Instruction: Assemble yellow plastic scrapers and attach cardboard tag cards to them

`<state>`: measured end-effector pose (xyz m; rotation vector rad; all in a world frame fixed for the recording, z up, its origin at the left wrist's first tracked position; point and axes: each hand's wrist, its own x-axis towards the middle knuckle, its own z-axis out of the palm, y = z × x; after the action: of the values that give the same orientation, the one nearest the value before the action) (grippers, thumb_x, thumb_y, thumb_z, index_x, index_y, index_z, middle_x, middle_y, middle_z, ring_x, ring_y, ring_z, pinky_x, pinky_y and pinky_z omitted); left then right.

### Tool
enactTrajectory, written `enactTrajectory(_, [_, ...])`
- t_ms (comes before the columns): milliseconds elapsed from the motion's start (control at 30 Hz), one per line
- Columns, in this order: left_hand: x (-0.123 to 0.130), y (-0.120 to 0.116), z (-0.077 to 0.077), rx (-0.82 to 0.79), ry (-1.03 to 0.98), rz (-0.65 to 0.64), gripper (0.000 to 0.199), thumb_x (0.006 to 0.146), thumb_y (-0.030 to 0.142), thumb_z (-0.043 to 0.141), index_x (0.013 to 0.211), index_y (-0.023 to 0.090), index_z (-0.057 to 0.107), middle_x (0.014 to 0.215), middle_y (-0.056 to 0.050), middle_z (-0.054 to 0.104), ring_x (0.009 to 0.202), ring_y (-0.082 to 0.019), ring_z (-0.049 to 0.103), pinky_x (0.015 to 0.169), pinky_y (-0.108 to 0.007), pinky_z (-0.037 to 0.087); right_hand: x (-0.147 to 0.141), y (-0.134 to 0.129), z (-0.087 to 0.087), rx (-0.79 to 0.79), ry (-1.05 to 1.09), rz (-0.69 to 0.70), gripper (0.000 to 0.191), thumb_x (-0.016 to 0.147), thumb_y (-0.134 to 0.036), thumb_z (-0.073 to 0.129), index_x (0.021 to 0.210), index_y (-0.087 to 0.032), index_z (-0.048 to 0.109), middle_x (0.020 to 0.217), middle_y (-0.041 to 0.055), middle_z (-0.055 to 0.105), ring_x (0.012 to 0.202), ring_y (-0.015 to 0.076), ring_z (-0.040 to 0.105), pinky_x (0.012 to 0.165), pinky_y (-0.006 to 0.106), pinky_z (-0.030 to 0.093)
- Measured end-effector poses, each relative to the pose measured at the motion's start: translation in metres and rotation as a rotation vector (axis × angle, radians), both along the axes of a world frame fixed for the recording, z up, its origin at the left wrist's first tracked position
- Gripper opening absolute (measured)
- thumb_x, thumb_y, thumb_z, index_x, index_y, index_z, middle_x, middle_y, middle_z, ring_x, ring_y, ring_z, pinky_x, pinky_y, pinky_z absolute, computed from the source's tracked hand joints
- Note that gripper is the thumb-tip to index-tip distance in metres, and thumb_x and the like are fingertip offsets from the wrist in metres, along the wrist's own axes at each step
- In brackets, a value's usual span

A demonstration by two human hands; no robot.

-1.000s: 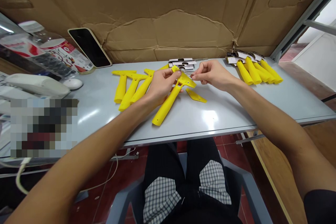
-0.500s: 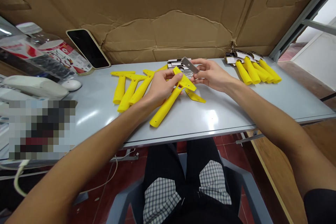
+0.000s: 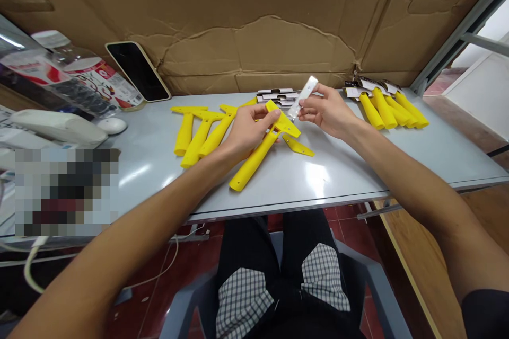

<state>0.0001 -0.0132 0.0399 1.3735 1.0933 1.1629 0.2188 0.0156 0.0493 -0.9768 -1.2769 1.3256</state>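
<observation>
My left hand (image 3: 248, 130) is closed around the head of a yellow plastic T-shaped scraper handle (image 3: 254, 163), whose grip slants down toward the table's front edge. Pinched in the fingers of my right hand (image 3: 328, 110) is a flat metal blade (image 3: 304, 95), tilted up with its bright face showing, just beyond the handle's head. A loose yellow head piece (image 3: 298, 145) with small holes lies to the right of the held handle. Small shiny items (image 3: 293, 118) rest under the blade, too small to make out. Several similar yellow handles (image 3: 202, 137) lie left of my left hand.
At the back are stacked white-and-black cards (image 3: 274, 96). Several yellow handles with cards (image 3: 384, 111) lie at the right. A phone (image 3: 138, 71), plastic bottles (image 3: 101, 79) and a white mouse (image 3: 113, 125) occupy the left. Cardboard (image 3: 254, 5) walls the back.
The blade in my right hand has turned from slanting down rightward to pointing up to the right, its face now bright. My left hand keeps its hold on the scraper handle.
</observation>
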Motion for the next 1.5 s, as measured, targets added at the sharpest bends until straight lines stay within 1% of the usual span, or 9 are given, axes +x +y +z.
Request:
enactTrajectory(167, [0.0, 0.0, -0.002, 0.041, 0.0, 0.005, 0.039, 0.088, 0.052, 0.094, 0.092, 0.016, 0.079, 0.096, -0.01, 0.083, 0.081, -0.022, 0.078, 0.065, -0.032, 0.07, -0.006, -0.007, -0.002, 0.0, 0.072, -0.008, 0.052, 0.083, -0.025, 0.097, 0.11, -0.031, 0.054, 0.087, -0.0044, 0.071, 0.087, 0.0206, 0.079, 0.084, 0.039, 0.068])
enactTrajectory(267, [0.001, -0.001, -0.004, 0.052, 0.009, 0.005, 0.041, 0.089, 0.055, 0.092, 0.095, 0.016, 0.079, 0.098, -0.01, 0.084, 0.081, -0.023, 0.078, 0.065, -0.034, 0.071, -0.009, -0.008, -0.005, -0.026, 0.058, 0.022, 0.042, 0.092, -0.036, 0.094, 0.107, -0.03, 0.055, 0.091, -0.0012, 0.074, 0.091, 0.0203, 0.08, 0.084, 0.037, 0.068])
enactTrajectory(400, [0.0, 0.0, -0.003, 0.048, 0.009, 0.048, 0.033, 0.091, 0.047, 0.09, 0.092, 0.016, 0.077, 0.096, -0.01, 0.084, 0.081, -0.023, 0.079, 0.069, -0.034, 0.071, -0.012, -0.008, -0.005, -0.069, 0.003, 0.041, 0.03, 0.101, -0.043, 0.086, 0.102, -0.026, 0.061, 0.097, 0.0042, 0.076, 0.086, 0.0192, 0.077, 0.071, 0.03, 0.065])
enactTrajectory(633, [-0.003, 0.004, 0.006, 0.064, -0.019, 0.111, 0.027, 0.091, 0.037, 0.091, 0.086, 0.017, 0.073, 0.082, -0.005, 0.077, 0.069, -0.016, 0.073, 0.073, -0.03, 0.072, -0.007, -0.006, 0.001, 0.044, -0.09, -0.003, 0.024, 0.099, -0.028, 0.082, 0.082, -0.021, 0.066, 0.085, 0.0018, 0.062, 0.074, 0.0134, 0.06, 0.055, 0.022, 0.052])
enactTrajectory(800, [-0.003, 0.005, 0.005, 0.062, -0.015, 0.127, 0.024, 0.092, 0.033, 0.089, 0.084, 0.018, 0.072, 0.073, -0.002, 0.072, 0.067, -0.015, 0.071, 0.071, -0.03, 0.072, -0.004, -0.002, -0.002, 0.122, -0.113, -0.02, 0.015, 0.091, -0.022, 0.088, 0.092, -0.023, 0.073, 0.086, 0.0008, 0.065, 0.074, 0.013, 0.059, 0.056, 0.023, 0.053])
enactTrajectory(1000, [-0.005, 0.008, 0.006, 0.067, -0.024, 0.141, 0.021, 0.095, 0.031, 0.087, 0.086, 0.017, 0.074, 0.08, -0.004, 0.076, 0.067, -0.015, 0.072, 0.072, -0.032, 0.072, -0.001, 0.002, -0.005, 0.136, -0.112, -0.011, 0.025, 0.085, -0.022, 0.095, 0.094, -0.024, 0.071, 0.092, 0.0011, 0.067, 0.075, 0.0136, 0.064, 0.059, 0.025, 0.056])
enactTrajectory(1167, [-0.003, 0.004, 0.006, 0.032, -0.016, 0.069, 0.027, 0.092, 0.038, 0.092, 0.089, 0.016, 0.076, 0.084, -0.007, 0.08, 0.072, -0.019, 0.076, 0.071, -0.034, 0.072, 0.003, 0.003, -0.003, 0.092, 0.006, -0.04, 0.038, 0.084, -0.028, 0.098, 0.108, -0.028, 0.068, 0.09, -0.0009, 0.066, 0.087, 0.0193, 0.072, 0.07, 0.032, 0.065])
enactTrajectory(1333, [0.002, -0.005, 0.0, 0.004, -0.012, -0.049, 0.036, 0.088, 0.047, 0.096, 0.088, 0.015, 0.078, 0.086, -0.008, 0.081, 0.07, -0.021, 0.077, 0.065, -0.034, 0.07, 0.002, 0.004, -0.002, 0.108, 0.155, -0.036, 0.049, 0.08, -0.034, 0.104, 0.106, -0.028, 0.063, 0.098, -0.0012, 0.072, 0.099, 0.0202, 0.075, 0.081, 0.037, 0.067])
enactTrajectory(1500, [0.004, -0.005, -0.008, -0.037, -0.066, -0.177, 0.044, 0.084, 0.055, 0.098, 0.087, 0.016, 0.079, 0.087, -0.009, 0.082, 0.075, -0.022, 0.079, 0.066, -0.034, 0.07, 0.005, 0.004, 0.003, 0.117, 0.133, -0.059, 0.053, 0.075, -0.035, 0.107, 0.102, -0.027, 0.062, 0.09, -0.0032, 0.07, 0.091, 0.0178, 0.074, 0.073, 0.031, 0.064])
